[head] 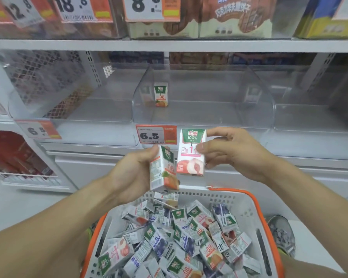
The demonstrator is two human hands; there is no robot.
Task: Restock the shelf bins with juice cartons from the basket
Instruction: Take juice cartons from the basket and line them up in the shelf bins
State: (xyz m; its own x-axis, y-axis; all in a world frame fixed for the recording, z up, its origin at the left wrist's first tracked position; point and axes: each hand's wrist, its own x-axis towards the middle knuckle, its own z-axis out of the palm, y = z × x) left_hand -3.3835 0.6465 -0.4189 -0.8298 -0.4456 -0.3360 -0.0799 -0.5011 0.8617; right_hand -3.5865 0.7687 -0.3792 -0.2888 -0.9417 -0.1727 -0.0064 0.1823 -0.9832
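Observation:
My left hand grips an orange juice carton, tilted, above the far rim of the basket. My right hand pinches a peach juice carton upright beside it, in front of the shelf edge. The white basket with orange rim sits below, holding several mixed juice cartons. In the middle clear shelf bin one orange juice carton stands upright at the back left.
A 6.5 price tag hangs on the shelf edge under the middle bin. Clear bins flank it left and right. Boxed goods fill the shelf above. A shoe shows right of the basket.

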